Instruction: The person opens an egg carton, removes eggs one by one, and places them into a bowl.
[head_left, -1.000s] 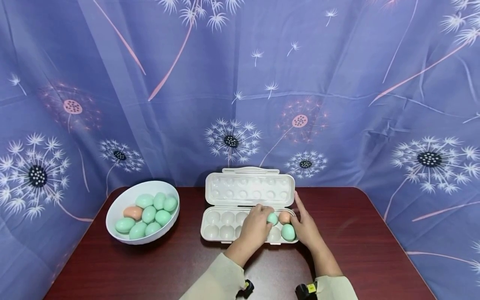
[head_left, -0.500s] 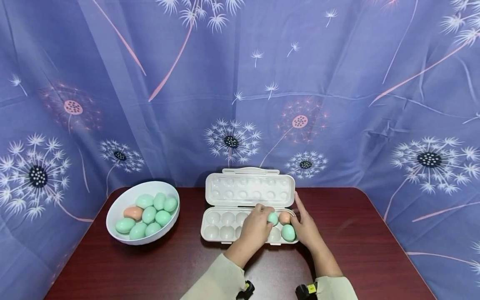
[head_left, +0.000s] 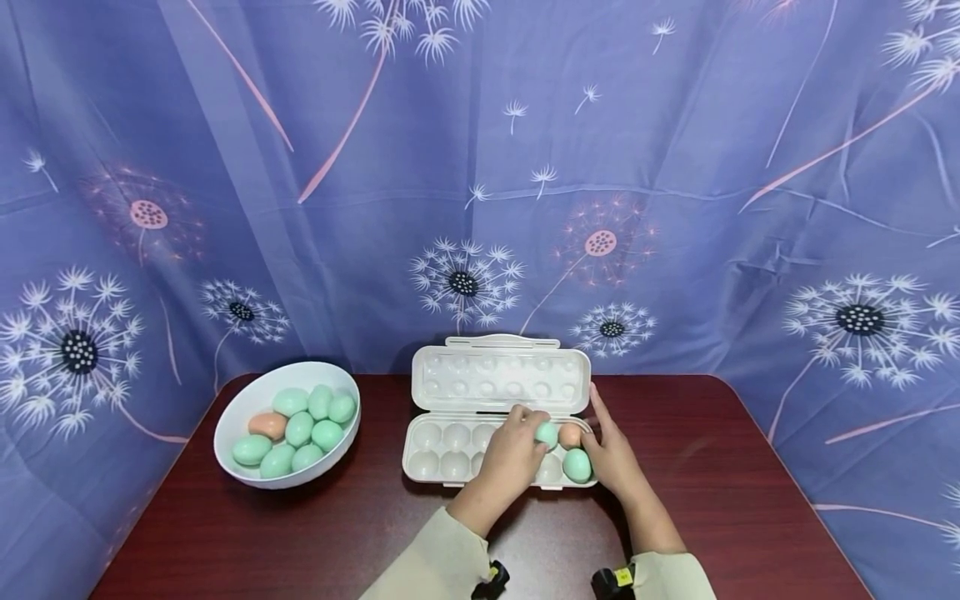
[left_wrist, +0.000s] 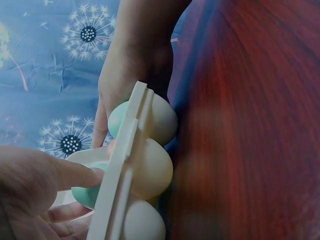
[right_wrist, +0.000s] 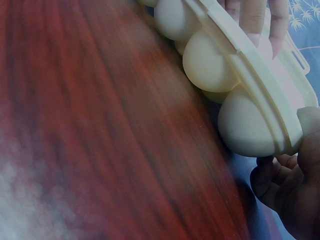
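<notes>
A: Where is the green egg found, and how is it held?

B: It is held at the back row of the egg carton, pinched between the thumb and fingers of the left hand. An orange egg is nested just beside it, and a second green egg is set in the front row, at the end. Whether the pinched egg is fully seated cannot be told.

A: And the right hand?

B: The carton's end is gripped by it: the thumb is placed on the rim, lower fingers are bent outside, and one finger is stretched beside the lid.

A: How is the egg judged to handle?

B: As light, stiff and rather slippery, given the smooth shell (real or imitation cannot be told). It is best treated as fragile, taken gently around its widest part. The carton seems light, so it is best steadied by its end rim.

A: Are others seen?

B: More are heaped in the white bowl, set on the left of the worktop.

A: Can any writing be read?

B: None. A yellow label is carried on the black wrist device, but its marks are too small to be read.
</notes>
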